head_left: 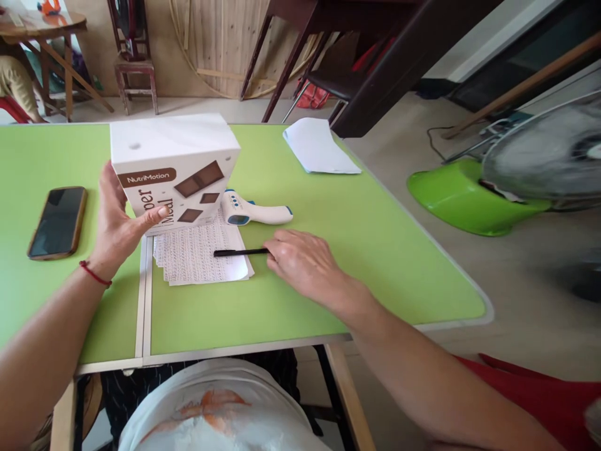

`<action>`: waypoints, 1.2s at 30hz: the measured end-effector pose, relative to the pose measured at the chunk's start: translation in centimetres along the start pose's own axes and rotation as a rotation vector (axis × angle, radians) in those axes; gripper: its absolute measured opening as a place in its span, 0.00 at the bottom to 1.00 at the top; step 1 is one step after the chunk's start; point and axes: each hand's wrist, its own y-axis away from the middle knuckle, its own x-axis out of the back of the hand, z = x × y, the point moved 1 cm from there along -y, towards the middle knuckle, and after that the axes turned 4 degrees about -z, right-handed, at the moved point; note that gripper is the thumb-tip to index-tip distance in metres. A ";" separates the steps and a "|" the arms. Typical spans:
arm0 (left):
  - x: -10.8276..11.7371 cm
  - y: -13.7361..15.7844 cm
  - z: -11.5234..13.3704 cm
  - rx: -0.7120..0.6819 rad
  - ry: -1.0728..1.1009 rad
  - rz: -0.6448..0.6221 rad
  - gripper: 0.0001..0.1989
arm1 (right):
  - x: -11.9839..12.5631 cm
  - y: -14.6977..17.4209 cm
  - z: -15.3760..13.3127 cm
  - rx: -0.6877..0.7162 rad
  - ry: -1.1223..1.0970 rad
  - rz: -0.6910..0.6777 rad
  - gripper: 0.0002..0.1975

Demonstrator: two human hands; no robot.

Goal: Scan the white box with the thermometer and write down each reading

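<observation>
My left hand (pixel 123 216) grips the lower left side of a white and brown NutriMotion box (pixel 181 166), its thumb lying across the printed front. The box is upright and tilted a little, over the far left part of a stack of handwritten papers (pixel 197 257); I cannot tell whether its base touches them. In my right hand (pixel 305 260) is a black pen (pixel 239 252), held by one end and pointing left over the papers. A white and blue infrared thermometer (pixel 256 210) lies just right of the box, beyond the papers.
A phone (pixel 58 222) lies on the green folding table (pixel 375 269) at the left. Folded white papers (pixel 322 147) are near the far right edge. Beyond the table stand a dark wooden chair (pixel 135 69), a green stool (pixel 464 197) and a fan (pixel 549 147).
</observation>
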 end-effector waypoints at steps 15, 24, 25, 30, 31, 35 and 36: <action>-0.8 -0.2 -2.3 0.096 0.290 0.215 0.34 | 1.5 -5.6 2.5 -0.062 -0.136 0.146 0.30; 1.2 0.0 1.5 0.306 0.565 0.203 0.33 | 2.5 -5.1 3.7 -0.322 -0.766 0.294 0.22; 1.5 0.0 2.0 0.309 0.630 0.137 0.31 | 3.3 -4.3 3.6 -0.334 -0.907 0.421 0.20; 2.6 0.4 3.9 0.355 0.748 -0.225 0.28 | 6.3 1.2 -0.3 -0.032 -1.756 0.505 0.15; 2.7 0.4 4.2 0.354 0.738 -0.269 0.30 | 6.5 2.5 -1.5 0.008 -1.867 0.438 0.17; 2.8 0.6 5.2 0.282 0.746 -0.402 0.33 | 5.2 6.6 -6.3 0.113 -2.182 0.256 0.18; 2.7 0.6 5.4 0.263 0.749 -0.430 0.32 | 4.7 7.1 -7.2 0.158 -2.226 0.183 0.19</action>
